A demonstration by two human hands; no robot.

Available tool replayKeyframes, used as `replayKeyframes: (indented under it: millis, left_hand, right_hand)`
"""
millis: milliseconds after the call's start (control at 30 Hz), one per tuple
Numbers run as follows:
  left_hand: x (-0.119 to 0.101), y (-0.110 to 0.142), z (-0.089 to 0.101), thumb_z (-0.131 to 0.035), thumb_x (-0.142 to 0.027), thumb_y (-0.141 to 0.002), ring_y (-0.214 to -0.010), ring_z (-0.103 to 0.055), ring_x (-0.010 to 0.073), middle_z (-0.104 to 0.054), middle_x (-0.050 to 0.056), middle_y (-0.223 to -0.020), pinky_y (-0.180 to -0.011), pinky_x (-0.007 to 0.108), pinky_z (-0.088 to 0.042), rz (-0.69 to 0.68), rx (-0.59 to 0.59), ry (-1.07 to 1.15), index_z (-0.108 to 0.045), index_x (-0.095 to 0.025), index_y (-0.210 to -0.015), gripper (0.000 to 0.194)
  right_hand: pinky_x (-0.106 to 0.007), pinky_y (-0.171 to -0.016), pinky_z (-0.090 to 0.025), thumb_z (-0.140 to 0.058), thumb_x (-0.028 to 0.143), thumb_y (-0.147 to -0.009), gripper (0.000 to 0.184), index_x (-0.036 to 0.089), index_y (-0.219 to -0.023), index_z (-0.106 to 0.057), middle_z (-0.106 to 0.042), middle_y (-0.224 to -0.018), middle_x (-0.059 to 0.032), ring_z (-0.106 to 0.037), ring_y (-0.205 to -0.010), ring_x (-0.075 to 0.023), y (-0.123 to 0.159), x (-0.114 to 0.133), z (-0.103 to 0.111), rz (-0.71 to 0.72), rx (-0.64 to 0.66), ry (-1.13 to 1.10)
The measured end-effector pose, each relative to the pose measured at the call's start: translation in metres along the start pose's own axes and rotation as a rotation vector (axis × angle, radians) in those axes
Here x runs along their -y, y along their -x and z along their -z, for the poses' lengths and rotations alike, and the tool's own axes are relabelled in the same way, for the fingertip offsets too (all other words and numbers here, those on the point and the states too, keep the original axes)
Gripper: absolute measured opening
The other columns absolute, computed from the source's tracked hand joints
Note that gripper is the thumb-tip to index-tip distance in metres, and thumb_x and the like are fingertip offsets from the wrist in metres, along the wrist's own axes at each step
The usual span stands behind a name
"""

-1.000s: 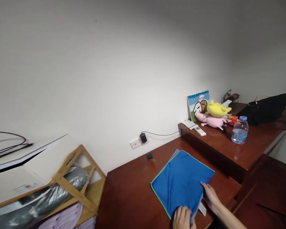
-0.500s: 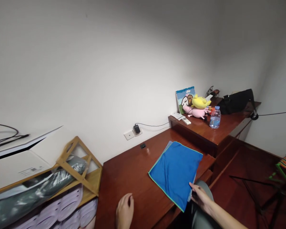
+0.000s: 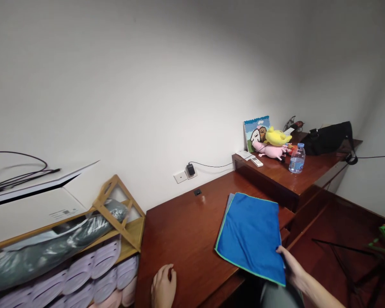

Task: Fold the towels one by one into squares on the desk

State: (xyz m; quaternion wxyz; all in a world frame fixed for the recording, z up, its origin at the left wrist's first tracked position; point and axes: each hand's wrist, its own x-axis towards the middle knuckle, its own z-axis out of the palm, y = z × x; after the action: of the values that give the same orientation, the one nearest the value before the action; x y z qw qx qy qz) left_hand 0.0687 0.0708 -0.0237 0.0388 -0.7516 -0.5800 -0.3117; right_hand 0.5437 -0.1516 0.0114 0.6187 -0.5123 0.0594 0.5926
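Note:
A blue cloth (image 3: pixel 252 235) with bright green edging lies partly on the brown desk, its near corner hanging past the front edge. A greyish layer shows beneath its left upper side. My right hand (image 3: pixel 291 265) pinches the cloth at its right edge; the thumb is on top and the other fingers are mostly hidden underneath. My left hand (image 3: pixel 164 284) rests back-up on the desk's near left part, away from the cloth, with the thumb apart from the fingers and nothing held.
On the raised right section (image 3: pixel 285 182) stand a water bottle (image 3: pixel 297 159), plush toys (image 3: pixel 272 149), a remote (image 3: pixel 256 161) and a black bag (image 3: pixel 329 139). To the left, a wooden rack (image 3: pixel 133 235) holds lilac clogs (image 3: pixel 80 273). A charger (image 3: pixel 191 169) sits in the wall socket.
My left hand let go of the cloth and moved left onto the desk. The cloth's near edge, held by my right hand, has shifted right and past the desk's front edge.

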Motion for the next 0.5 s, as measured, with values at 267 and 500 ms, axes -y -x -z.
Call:
replayKeyframes:
  millis: [267,500]
  left_hand:
    - [-0.002,0.001,0.001,-0.040,-0.037,-0.094,-0.104,-0.069,0.0297,-0.076,0.013,-0.111,-0.092,0.041,-0.054,-0.013,0.011,-0.044,-0.075,-0.019,-0.103,0.040]
    - [-0.005,-0.002,0.003,-0.040,-0.036,-0.094,-0.106,-0.068,0.0304,-0.075,0.014,-0.114,-0.093,0.041,-0.053,0.003,0.035,-0.056,-0.074,-0.019,-0.105,0.040]
  right_hand:
    - [-0.047,-0.087,-0.063,-0.091,0.030,-0.052,0.056,0.027,-0.104,-0.070,-0.079,-0.108,-0.0104,-0.076,-0.102,-0.0399,0.016,0.004,-0.014,0.113,0.044,-0.068]
    - [-0.039,-0.088,-0.066,-0.094,0.027,-0.056,0.064,0.021,-0.114,-0.068,-0.081,-0.102,-0.0093,-0.079,-0.094,-0.0321,0.068,0.056,-0.013,0.239,0.000,-0.037]
